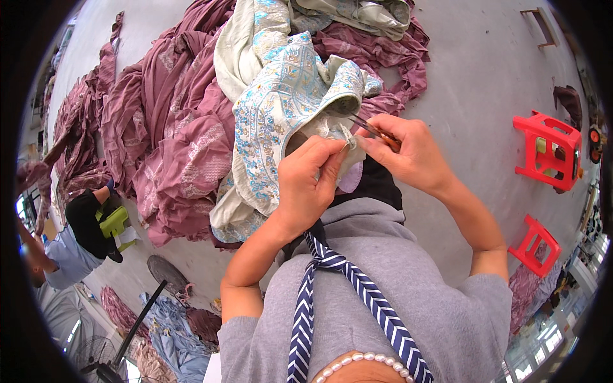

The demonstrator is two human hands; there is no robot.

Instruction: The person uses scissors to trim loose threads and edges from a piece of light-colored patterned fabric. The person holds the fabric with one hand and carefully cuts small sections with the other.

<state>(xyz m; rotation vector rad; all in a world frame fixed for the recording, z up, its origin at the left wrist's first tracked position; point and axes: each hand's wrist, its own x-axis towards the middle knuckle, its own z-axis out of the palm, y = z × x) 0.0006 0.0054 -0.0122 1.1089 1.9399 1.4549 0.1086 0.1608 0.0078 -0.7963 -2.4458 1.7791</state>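
Observation:
A pale cream cloth printed with blue and gold flowers (274, 108) lies bunched over my lap and spills forward. My left hand (306, 182) is closed, with thumb and forefinger pinching a gathered edge of this cloth. Close beside it, my right hand (415, 156) is closed round a pair of small scissors (385, 136) with dark blades and brownish handles. The blades point up and left, over the cloth's folds. The right fingertips meet the cream edge next to the left fingertips. Whether a thread lies between them is too small to tell.
Heaps of mauve patterned cloth (185, 134) cover the floor ahead and left. Two red plastic stools (549, 150) stand at right. Another person (70, 255) sits at far left by a green stool (115, 222). Blue cloth (175, 335) and a black fan (102, 364) are lower left.

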